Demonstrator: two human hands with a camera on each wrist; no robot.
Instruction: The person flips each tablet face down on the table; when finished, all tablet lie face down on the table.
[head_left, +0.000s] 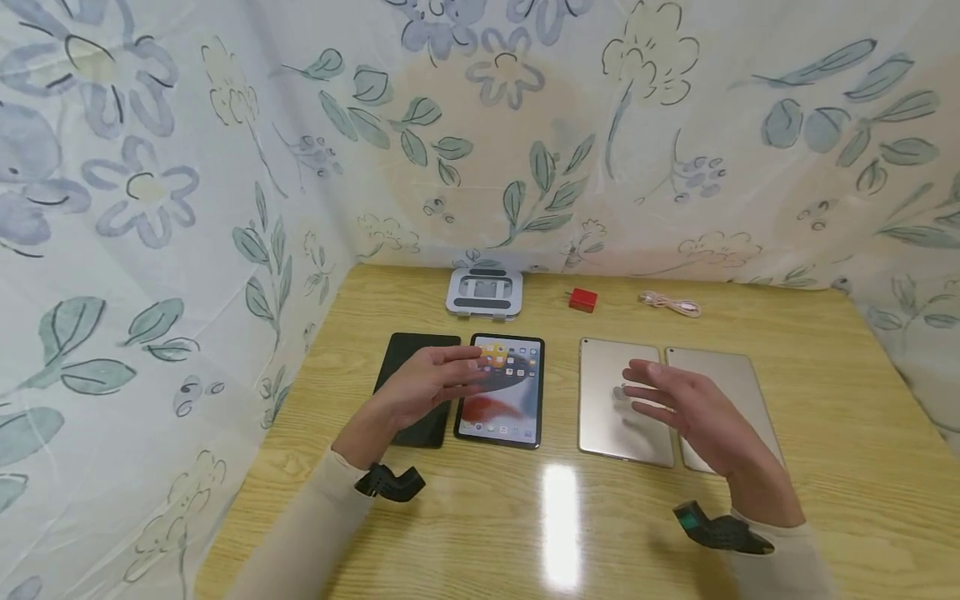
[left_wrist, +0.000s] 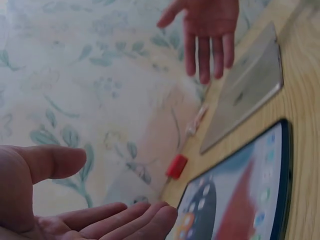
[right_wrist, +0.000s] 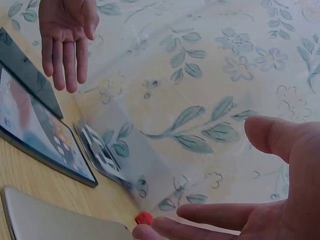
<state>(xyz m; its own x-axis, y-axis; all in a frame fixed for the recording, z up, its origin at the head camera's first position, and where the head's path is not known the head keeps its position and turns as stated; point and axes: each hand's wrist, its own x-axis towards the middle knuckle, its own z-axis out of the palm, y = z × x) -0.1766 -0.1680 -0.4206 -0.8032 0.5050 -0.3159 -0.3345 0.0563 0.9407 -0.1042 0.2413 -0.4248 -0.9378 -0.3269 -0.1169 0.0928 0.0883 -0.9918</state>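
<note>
My left hand (head_left: 426, 385) hovers above a dark-screened tablet (head_left: 411, 425) and the left edge of a lit tablet (head_left: 498, 417) with app icons. Its fingers are straight, and nothing is in it. Over two tablets lying back side up, a gold one (head_left: 611, 408) and a silver one (head_left: 723, 383), hangs my right hand (head_left: 693, 408), its fingers extended and holding nothing. The palms face each other, as the left wrist view shows with the right hand (left_wrist: 210, 30) and the right wrist view with the left hand (right_wrist: 65, 45).
Along the back of the wooden table (head_left: 465, 533) lie a grey folding stand (head_left: 484, 304), a red charger plug (head_left: 582, 300) and a coiled pale cable (head_left: 671, 303). A flower-printed curtain (head_left: 510, 167) hangs behind and at the sides.
</note>
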